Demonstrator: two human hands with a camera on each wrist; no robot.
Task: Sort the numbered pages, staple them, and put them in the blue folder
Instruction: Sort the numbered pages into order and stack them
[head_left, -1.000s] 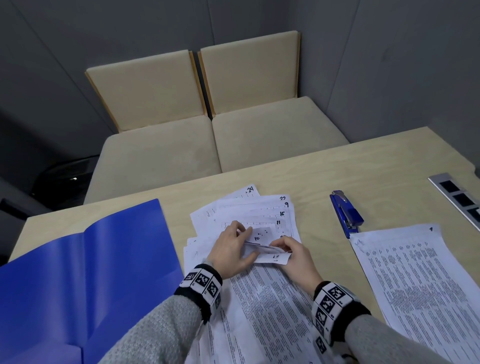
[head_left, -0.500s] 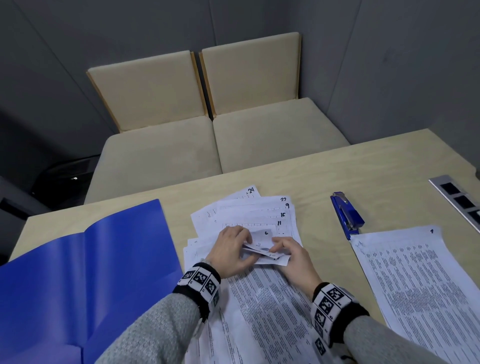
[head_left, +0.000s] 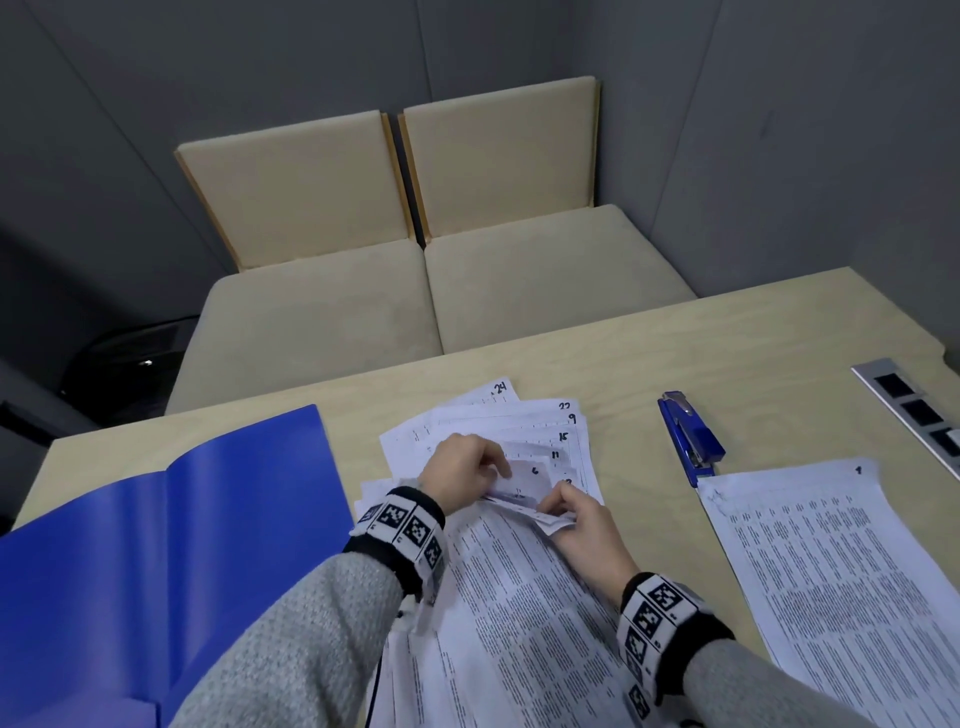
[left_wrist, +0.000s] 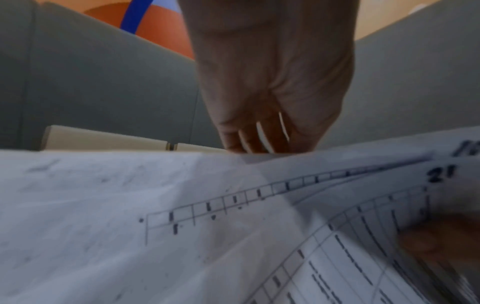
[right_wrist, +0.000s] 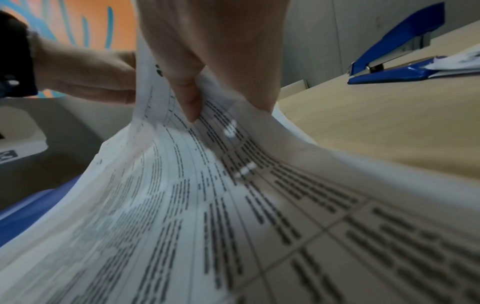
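On the wooden surface (head_left: 675, 358), both hands pinch fanned numbered pages (head_left: 519, 431); sorting underway; next, likely find page 2.

The folder (head_left: 171, 525) is plain bright blue, and the stapler (head_left: 691, 439) is the same blue with silver metal. The pages (head_left: 524, 613) are white with black print, ruled tables and handwritten black numbers. The table (head_left: 649, 364) is pale wood grain. Black-and-white square-patterned wristbands (head_left: 405, 525) meet grey knit sleeves (head_left: 301, 649). The chairs (head_left: 395, 234) are beige.
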